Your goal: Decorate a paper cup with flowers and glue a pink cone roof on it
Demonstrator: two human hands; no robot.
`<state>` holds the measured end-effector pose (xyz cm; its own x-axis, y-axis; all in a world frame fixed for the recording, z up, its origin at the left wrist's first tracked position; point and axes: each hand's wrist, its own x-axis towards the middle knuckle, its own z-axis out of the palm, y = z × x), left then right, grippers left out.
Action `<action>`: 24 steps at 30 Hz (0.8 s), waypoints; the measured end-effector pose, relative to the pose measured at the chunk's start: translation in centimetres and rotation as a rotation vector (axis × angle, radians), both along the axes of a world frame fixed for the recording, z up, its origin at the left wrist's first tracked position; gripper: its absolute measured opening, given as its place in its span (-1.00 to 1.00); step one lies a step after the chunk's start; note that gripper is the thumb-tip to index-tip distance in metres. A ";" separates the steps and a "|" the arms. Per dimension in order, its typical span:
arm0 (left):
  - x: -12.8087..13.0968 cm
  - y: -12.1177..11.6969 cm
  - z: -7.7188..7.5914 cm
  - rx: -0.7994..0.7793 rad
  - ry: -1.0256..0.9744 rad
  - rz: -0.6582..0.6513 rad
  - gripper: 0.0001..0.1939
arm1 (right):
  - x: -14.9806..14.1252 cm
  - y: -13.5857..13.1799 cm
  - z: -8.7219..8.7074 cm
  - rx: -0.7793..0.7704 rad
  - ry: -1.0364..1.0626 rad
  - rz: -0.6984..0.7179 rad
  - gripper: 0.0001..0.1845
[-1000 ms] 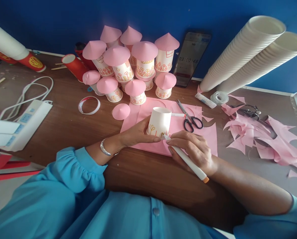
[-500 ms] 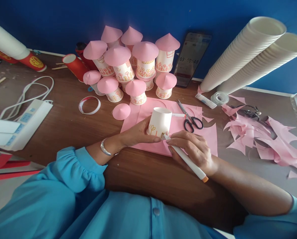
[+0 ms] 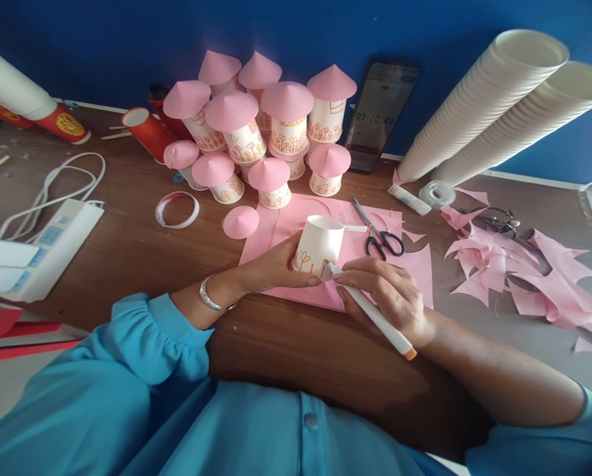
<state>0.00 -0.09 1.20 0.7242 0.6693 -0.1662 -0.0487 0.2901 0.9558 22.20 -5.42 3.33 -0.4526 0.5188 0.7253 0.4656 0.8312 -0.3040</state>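
Observation:
My left hand [image 3: 281, 266] is closed around the lower part of a white paper cup [image 3: 320, 241], which is held over pink paper sheets [image 3: 296, 297]. Flower outlines in yellow-orange and short red strokes show near the cup's base. In my right hand [image 3: 388, 291] is a white marker [image 3: 378, 322] with an orange end, its tip touching the cup's side low on the right. Behind the cup, a second white marker [image 3: 356, 228] lies partly hidden on the paper. Black-handled scissors [image 3: 384, 241] rest beside it.
Paper cups with pink cone roofs [image 3: 234, 132] stand at the back, near a phone [image 3: 382, 119]. Tall cup stacks [image 3: 484, 99], clear tape [image 3: 437, 194] and pink scraps [image 3: 499, 261] are on the right. A tape ring [image 3: 177, 210] and power strip [image 3: 61, 244] lie left.
The marker tip has shifted slightly up along the cup, and a small yellow-orange curve shows beside it. My left hand keeps its hold on the cup.

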 end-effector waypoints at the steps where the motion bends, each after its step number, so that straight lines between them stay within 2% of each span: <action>1: 0.0 0.0 0.0 -0.002 0.002 0.001 -0.36 | 0.0 0.0 0.0 -0.001 -0.002 -0.006 -0.70; 17: -0.1 0.0 0.1 -0.040 -0.035 -0.004 -0.50 | -0.1 -0.3 -0.1 -0.034 -0.009 0.018 -0.69; 24: -0.1 0.1 0.1 -0.049 -0.031 0.005 -0.46 | -0.1 -0.2 -0.2 -0.012 -0.004 0.021 -0.68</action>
